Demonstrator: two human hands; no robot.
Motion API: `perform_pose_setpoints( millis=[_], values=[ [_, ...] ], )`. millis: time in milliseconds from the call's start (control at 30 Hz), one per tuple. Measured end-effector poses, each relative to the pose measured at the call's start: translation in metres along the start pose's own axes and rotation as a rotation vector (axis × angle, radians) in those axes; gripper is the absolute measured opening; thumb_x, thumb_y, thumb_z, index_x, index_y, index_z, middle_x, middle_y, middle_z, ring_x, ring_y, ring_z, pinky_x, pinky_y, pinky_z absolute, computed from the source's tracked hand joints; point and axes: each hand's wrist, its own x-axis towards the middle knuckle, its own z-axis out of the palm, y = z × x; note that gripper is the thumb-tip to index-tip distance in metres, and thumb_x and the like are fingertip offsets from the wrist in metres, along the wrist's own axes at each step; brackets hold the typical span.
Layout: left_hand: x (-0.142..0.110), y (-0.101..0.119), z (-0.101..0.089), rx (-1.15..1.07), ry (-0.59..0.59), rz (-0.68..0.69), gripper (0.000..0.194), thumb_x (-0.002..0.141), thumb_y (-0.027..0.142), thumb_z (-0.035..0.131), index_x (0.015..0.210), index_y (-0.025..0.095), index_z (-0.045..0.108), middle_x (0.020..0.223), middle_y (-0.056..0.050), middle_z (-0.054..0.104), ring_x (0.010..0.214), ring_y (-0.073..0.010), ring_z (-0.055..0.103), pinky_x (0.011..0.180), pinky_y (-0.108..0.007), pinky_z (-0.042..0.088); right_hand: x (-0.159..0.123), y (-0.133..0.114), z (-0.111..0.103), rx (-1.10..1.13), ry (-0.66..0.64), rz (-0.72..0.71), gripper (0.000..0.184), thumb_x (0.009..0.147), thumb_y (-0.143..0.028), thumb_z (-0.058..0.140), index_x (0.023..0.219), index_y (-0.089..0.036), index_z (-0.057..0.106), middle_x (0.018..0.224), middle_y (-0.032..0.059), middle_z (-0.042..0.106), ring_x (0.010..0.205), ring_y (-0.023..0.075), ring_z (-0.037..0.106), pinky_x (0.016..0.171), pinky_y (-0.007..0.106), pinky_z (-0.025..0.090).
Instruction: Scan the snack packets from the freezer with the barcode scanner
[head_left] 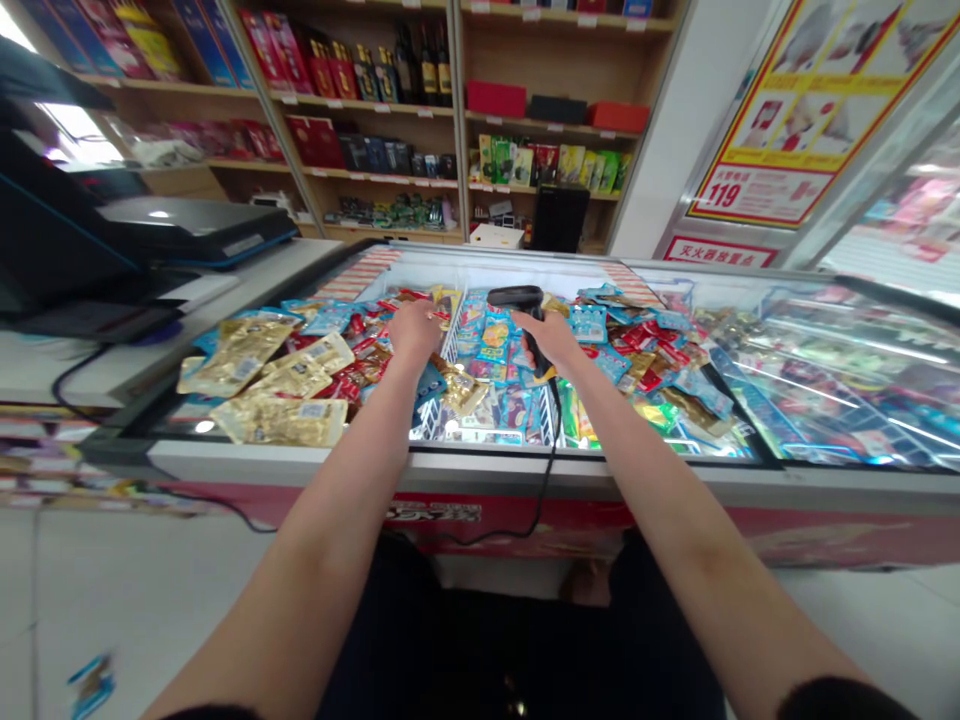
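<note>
My right hand (551,340) is wrapped round the grip of a black handheld barcode scanner (516,297), held above the freezer's glass top; its cord hangs down the freezer's front. My left hand (415,332) is over the left heap of packets, its fingers curled in beside red packets (360,375). What those fingers hold, if anything, is hidden behind the hand. Gold packets (289,422) lie in a loose pile to the left of it. Past the scanner, to the right, sits another heap of blue, red and brown packets (652,345).
The chest freezer (262,462) has white wire dividers (452,335) inside. On the left counter stand a dark screen (52,200) and a flat device (195,228). Shelves (360,105) with boxes and bottles line the back. A blue packet (91,688) lies on the floor.
</note>
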Motion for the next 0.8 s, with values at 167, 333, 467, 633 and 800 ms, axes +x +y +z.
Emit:
perform_pose_setpoints(
  millis=[167,333,467,633,800],
  values=[
    [0.007,-0.022,-0.008,0.168,-0.095,-0.064,0.039,0.086,0.038,0.069,0.118,0.017,0.077,0.127,-0.023,0.075,0.128,-0.0434,0.064,0.108,-0.054,0.05,0.01,0.002,0.038,-0.066,-0.071,0.03,0.038,0.095,-0.039,0.077,0.072,-0.023,0.051,0.046,-0.0039,0.055,0.033,0.0116,0.047,0.032,0.023,0.04],
    [0.01,-0.023,-0.003,0.237,-0.151,-0.014,0.05,0.086,0.042,0.069,0.126,0.011,0.073,0.146,-0.03,0.063,0.14,-0.0494,0.053,0.112,-0.062,0.046,0.011,0.008,0.055,-0.084,-0.089,0.061,0.033,0.1,-0.031,0.072,0.075,-0.023,0.052,0.046,-0.0046,0.055,0.033,0.0118,0.048,0.033,0.023,0.04],
    [0.012,-0.023,0.002,0.244,-0.188,0.019,0.051,0.087,0.043,0.067,0.129,0.014,0.073,0.146,-0.028,0.063,0.14,-0.0489,0.051,0.111,-0.062,0.046,0.012,0.016,0.051,-0.075,-0.069,0.075,0.032,0.1,-0.029,0.07,0.075,-0.023,0.052,0.047,-0.0054,0.055,0.033,0.0111,0.048,0.033,0.022,0.04],
    [0.009,-0.019,0.007,0.217,-0.182,0.018,0.055,0.09,0.043,0.066,0.137,0.014,0.068,0.151,-0.027,0.059,0.142,-0.0463,0.05,0.115,-0.06,0.042,0.013,0.018,0.041,-0.046,-0.024,0.077,0.03,0.1,-0.032,0.07,0.077,-0.023,0.053,0.049,-0.0053,0.056,0.035,0.012,0.049,0.034,0.023,0.042],
    [0.011,-0.019,0.013,0.195,-0.185,0.055,0.053,0.085,0.041,0.071,0.133,0.019,0.068,0.141,-0.023,0.068,0.14,-0.0467,0.053,0.114,-0.06,0.043,0.011,0.016,0.04,-0.036,-0.011,0.075,0.031,0.1,-0.035,0.07,0.077,-0.023,0.053,0.049,-0.0054,0.056,0.034,0.0116,0.049,0.034,0.023,0.042]
  ],
)
